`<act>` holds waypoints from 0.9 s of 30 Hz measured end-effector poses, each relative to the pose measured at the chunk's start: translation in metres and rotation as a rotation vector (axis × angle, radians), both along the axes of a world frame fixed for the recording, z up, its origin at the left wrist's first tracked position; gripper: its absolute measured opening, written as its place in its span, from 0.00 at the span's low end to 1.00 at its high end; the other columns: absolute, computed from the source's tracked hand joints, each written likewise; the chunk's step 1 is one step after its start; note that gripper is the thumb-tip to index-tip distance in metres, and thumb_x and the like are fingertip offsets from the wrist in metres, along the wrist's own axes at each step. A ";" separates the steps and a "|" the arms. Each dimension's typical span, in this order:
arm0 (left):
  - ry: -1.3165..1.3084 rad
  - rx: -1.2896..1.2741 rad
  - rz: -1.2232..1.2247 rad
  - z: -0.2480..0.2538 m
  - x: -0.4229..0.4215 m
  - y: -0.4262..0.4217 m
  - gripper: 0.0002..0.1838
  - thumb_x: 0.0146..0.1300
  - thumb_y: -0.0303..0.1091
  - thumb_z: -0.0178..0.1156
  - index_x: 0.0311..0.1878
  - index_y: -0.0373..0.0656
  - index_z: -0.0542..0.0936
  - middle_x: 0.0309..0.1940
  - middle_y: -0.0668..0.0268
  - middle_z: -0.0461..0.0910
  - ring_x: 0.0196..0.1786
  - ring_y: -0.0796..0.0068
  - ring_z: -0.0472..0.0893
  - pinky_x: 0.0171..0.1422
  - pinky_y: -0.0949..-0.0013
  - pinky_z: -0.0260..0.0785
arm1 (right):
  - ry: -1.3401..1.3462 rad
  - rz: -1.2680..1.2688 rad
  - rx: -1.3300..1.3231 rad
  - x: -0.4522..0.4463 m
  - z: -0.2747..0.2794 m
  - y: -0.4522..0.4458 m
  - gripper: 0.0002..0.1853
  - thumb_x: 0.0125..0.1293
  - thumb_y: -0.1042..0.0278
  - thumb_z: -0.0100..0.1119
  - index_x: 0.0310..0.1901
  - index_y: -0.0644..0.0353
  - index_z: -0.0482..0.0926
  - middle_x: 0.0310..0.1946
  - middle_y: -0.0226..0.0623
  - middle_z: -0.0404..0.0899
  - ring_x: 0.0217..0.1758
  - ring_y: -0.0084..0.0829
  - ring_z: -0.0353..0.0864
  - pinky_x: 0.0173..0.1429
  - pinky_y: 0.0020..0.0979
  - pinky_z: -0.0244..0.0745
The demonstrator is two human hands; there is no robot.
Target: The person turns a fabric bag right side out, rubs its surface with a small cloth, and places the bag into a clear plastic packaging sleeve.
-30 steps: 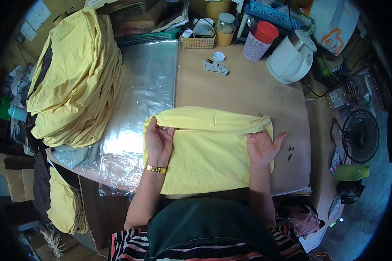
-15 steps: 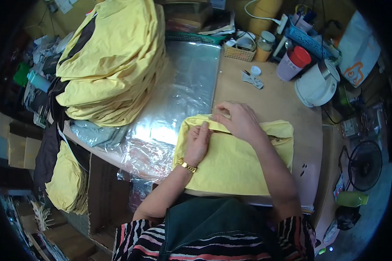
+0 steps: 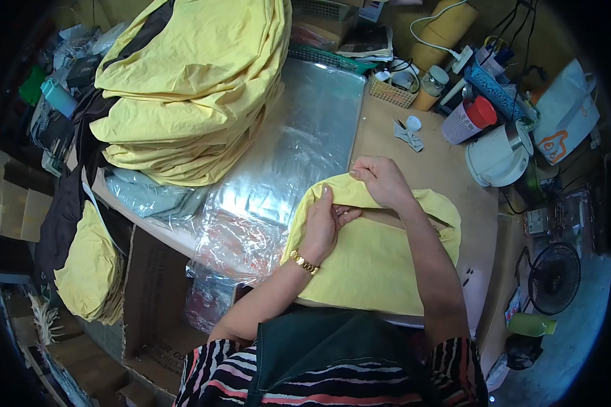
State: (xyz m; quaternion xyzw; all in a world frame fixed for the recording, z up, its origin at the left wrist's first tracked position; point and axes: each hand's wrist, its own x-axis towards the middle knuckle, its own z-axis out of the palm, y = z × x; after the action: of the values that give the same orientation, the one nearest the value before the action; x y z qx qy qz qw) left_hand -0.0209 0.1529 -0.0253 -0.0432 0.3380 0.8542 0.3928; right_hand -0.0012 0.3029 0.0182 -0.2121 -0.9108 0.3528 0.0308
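Note:
A yellow cloth piece (image 3: 366, 264), folded to a rough rectangle with a long slit near its far edge, lies in front of me. My left hand (image 3: 323, 227) grips the cloth beside the slit at the left, its thumb on top and its bent fingers partly in the opening. Just to the right, my right hand (image 3: 383, 183) pinches the far edge of the cloth between thumb and fingers. The fold there is slightly lifted. The slit gapes and shows a darker inside.
A tall pile of yellow cloth pieces (image 3: 190, 102) stands at the left. Clear plastic bags (image 3: 305, 129) lie between it and my work. At the back right are a red-lidded cup (image 3: 465, 119), a white kettle (image 3: 499, 156) and a wicker basket (image 3: 392, 91). An open carton (image 3: 149, 305) sits lower left.
My right hand has shifted a little right along the far edge. The left hand has opened out somewhat, its fingers now showing in the slit, which gapes wider. The camera view has shifted.

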 end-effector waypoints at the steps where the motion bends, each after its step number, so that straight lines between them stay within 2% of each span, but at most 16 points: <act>1: -0.089 -0.016 0.011 -0.002 -0.001 0.001 0.26 0.74 0.51 0.49 0.36 0.34 0.82 0.24 0.65 0.80 0.33 0.76 0.82 0.45 0.74 0.75 | 0.000 0.015 -0.059 0.000 -0.004 0.003 0.10 0.63 0.66 0.60 0.34 0.65 0.79 0.22 0.41 0.76 0.26 0.28 0.73 0.35 0.31 0.68; 2: -0.095 -0.014 0.011 -0.012 0.002 -0.001 0.26 0.74 0.51 0.49 0.36 0.34 0.82 0.24 0.65 0.80 0.33 0.76 0.82 0.45 0.74 0.75 | -0.006 0.015 -0.056 0.000 -0.008 0.008 0.10 0.63 0.66 0.60 0.34 0.65 0.79 0.22 0.41 0.76 0.26 0.28 0.73 0.35 0.31 0.68; 3: 0.162 -0.093 0.000 -0.028 0.007 -0.003 0.26 0.74 0.51 0.49 0.36 0.34 0.82 0.23 0.66 0.79 0.31 0.76 0.82 0.43 0.74 0.75 | 0.004 0.036 -0.137 -0.002 -0.012 0.013 0.10 0.63 0.64 0.61 0.34 0.65 0.78 0.23 0.41 0.76 0.27 0.30 0.74 0.36 0.31 0.68; 5: 0.415 -0.171 -0.001 -0.037 0.012 -0.004 0.27 0.74 0.51 0.49 0.35 0.33 0.82 0.22 0.67 0.77 0.29 0.75 0.81 0.41 0.75 0.75 | 0.011 0.065 -0.215 -0.003 -0.006 0.012 0.11 0.63 0.63 0.61 0.33 0.65 0.78 0.23 0.41 0.76 0.28 0.31 0.74 0.37 0.32 0.69; 7: 0.732 -0.488 -0.066 -0.035 0.016 -0.004 0.30 0.75 0.51 0.47 0.26 0.36 0.81 0.19 0.68 0.78 0.32 0.74 0.83 0.34 0.76 0.70 | -0.040 0.099 0.194 -0.002 0.020 -0.005 0.14 0.64 0.59 0.61 0.33 0.64 0.79 0.24 0.42 0.78 0.29 0.36 0.77 0.38 0.36 0.70; 8: 0.729 -0.489 -0.065 -0.032 0.014 -0.006 0.30 0.75 0.51 0.47 0.26 0.36 0.81 0.19 0.68 0.78 0.32 0.74 0.83 0.34 0.76 0.70 | -0.042 0.100 0.193 -0.004 0.028 -0.012 0.14 0.64 0.59 0.61 0.33 0.64 0.79 0.24 0.42 0.78 0.29 0.36 0.77 0.38 0.36 0.70; 10: 0.863 -0.711 -0.411 -0.022 0.007 -0.012 0.28 0.75 0.51 0.48 0.40 0.29 0.81 0.27 0.63 0.80 0.31 0.73 0.82 0.41 0.74 0.75 | -0.201 0.263 0.226 -0.009 0.037 -0.023 0.16 0.63 0.55 0.61 0.32 0.64 0.79 0.25 0.45 0.79 0.31 0.44 0.79 0.39 0.40 0.70; 11: 0.864 -0.712 -0.411 -0.020 0.009 -0.011 0.28 0.75 0.51 0.48 0.40 0.29 0.81 0.27 0.63 0.80 0.31 0.73 0.82 0.41 0.74 0.75 | -0.200 0.263 0.226 -0.012 0.036 -0.025 0.16 0.63 0.55 0.61 0.32 0.64 0.79 0.25 0.45 0.79 0.31 0.44 0.79 0.39 0.40 0.70; 13: 0.368 -0.078 -0.134 -0.017 0.018 -0.008 0.28 0.76 0.52 0.43 0.47 0.32 0.78 0.42 0.61 0.82 0.43 0.73 0.83 0.47 0.72 0.76 | -0.179 0.251 0.255 -0.016 0.032 -0.029 0.17 0.62 0.55 0.61 0.31 0.64 0.79 0.27 0.49 0.80 0.34 0.48 0.80 0.41 0.43 0.71; 14: 0.366 -0.077 -0.129 -0.016 0.017 -0.011 0.28 0.76 0.52 0.43 0.47 0.32 0.78 0.42 0.61 0.82 0.43 0.73 0.83 0.47 0.72 0.76 | -0.181 0.256 0.257 -0.017 0.030 -0.032 0.17 0.62 0.55 0.61 0.31 0.64 0.79 0.27 0.49 0.80 0.34 0.48 0.80 0.41 0.43 0.71; 17: 0.018 0.045 -0.200 -0.013 0.021 -0.019 0.28 0.76 0.52 0.40 0.55 0.32 0.73 0.52 0.59 0.78 0.46 0.73 0.81 0.54 0.68 0.76 | -0.137 0.209 0.281 -0.013 0.022 -0.038 0.16 0.63 0.56 0.60 0.30 0.64 0.79 0.28 0.51 0.80 0.35 0.51 0.79 0.42 0.45 0.71; 19: 0.343 -0.097 0.036 -0.024 0.033 -0.014 0.27 0.76 0.52 0.43 0.46 0.33 0.78 0.41 0.62 0.82 0.40 0.77 0.81 0.46 0.73 0.75 | -0.131 0.216 0.293 -0.013 0.015 -0.036 0.15 0.64 0.58 0.57 0.31 0.64 0.79 0.29 0.53 0.80 0.37 0.53 0.79 0.43 0.47 0.71; 20: 0.341 -0.098 0.035 -0.030 0.034 -0.016 0.27 0.76 0.52 0.43 0.46 0.33 0.78 0.41 0.62 0.82 0.40 0.77 0.81 0.46 0.73 0.75 | -0.132 0.216 0.292 -0.015 0.010 -0.032 0.15 0.64 0.58 0.57 0.31 0.64 0.79 0.29 0.53 0.80 0.37 0.53 0.79 0.43 0.47 0.71; 22: 0.632 -0.471 -0.059 -0.034 0.036 -0.023 0.25 0.75 0.50 0.48 0.28 0.39 0.77 0.20 0.72 0.73 0.23 0.81 0.70 0.27 0.71 0.63 | -0.190 0.257 0.200 -0.018 0.004 -0.023 0.16 0.66 0.58 0.55 0.32 0.66 0.78 0.29 0.53 0.79 0.35 0.54 0.77 0.42 0.46 0.70; 23: 0.640 -0.465 0.061 -0.033 0.040 -0.017 0.26 0.74 0.48 0.51 0.20 0.43 0.71 0.14 0.77 0.63 0.19 0.83 0.60 0.22 0.71 0.51 | -0.191 0.254 0.200 -0.018 0.005 -0.018 0.16 0.66 0.58 0.55 0.32 0.66 0.78 0.29 0.53 0.79 0.35 0.54 0.77 0.42 0.46 0.70; 27: 0.602 -0.368 0.060 -0.039 0.036 -0.016 0.27 0.74 0.48 0.52 0.19 0.42 0.71 0.14 0.78 0.63 0.18 0.87 0.59 0.21 0.74 0.49 | -0.215 0.356 -0.031 -0.012 0.022 0.004 0.20 0.67 0.53 0.55 0.32 0.67 0.78 0.26 0.46 0.78 0.31 0.40 0.76 0.40 0.39 0.70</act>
State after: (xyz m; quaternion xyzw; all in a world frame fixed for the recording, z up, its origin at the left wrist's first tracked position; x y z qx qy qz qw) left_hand 0.0156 0.1371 -0.0643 0.1304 0.5854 0.7646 0.2360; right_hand -0.0127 0.3071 0.0404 -0.0848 -0.9265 0.3417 -0.1328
